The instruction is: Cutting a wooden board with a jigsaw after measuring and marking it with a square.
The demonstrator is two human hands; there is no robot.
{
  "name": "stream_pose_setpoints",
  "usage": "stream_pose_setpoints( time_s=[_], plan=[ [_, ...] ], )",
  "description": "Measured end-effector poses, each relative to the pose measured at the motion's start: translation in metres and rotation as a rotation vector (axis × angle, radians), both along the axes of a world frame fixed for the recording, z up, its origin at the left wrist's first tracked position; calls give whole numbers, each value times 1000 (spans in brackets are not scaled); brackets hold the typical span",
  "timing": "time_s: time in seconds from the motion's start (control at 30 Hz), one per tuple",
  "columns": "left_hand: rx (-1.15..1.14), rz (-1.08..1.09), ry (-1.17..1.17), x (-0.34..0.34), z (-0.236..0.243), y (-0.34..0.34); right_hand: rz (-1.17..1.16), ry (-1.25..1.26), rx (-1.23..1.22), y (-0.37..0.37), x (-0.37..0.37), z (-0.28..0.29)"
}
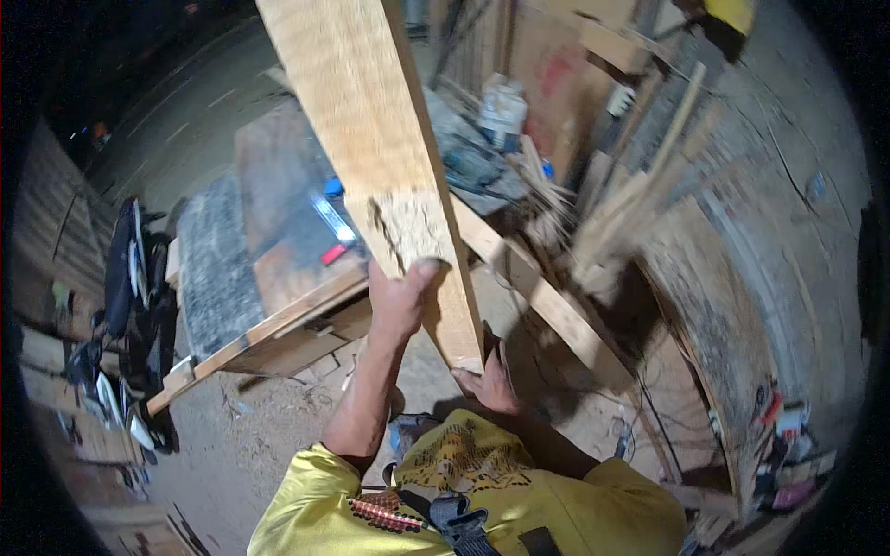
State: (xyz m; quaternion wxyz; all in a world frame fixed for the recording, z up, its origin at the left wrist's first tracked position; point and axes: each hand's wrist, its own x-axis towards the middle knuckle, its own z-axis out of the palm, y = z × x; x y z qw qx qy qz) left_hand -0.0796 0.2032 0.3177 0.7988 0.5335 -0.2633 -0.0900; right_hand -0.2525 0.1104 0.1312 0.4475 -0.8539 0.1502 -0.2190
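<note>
A long, thick wooden beam [357, 102] slants up and away from my body, both my hands on it. A rough, chipped recess [413, 222] shows across its upper face, with a dark crack along the left side. My left hand [400, 301] grips the beam's left edge just below the recess, thumb over the top; its fingers are mostly hidden. Around the near end closes my right hand [496, 382], lower and to the right. Beyond the beam's left side, a shiny flat strip [332, 221] and a small red object [334, 253] lie on a work table [278, 269].
Another timber [556, 310] runs diagonally at the right, close to the held beam. Scrap wood [547, 190] and a white bag [503, 111] are heaped behind it. A dark motorcycle-like shape [139, 278] stands at left. Small items [788, 426] lie at lower right.
</note>
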Motion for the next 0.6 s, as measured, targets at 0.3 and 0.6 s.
stream_pose_setpoints(
  time_s=[0.3,0.6],
  plan=[
    [215,-263,-200,-247,-83,-186,-339,-372,-29,-216,-221,125],
    [392,-823,-277,-409,-84,-300,-1374,-531,322,-308,-420,138]
  ],
)
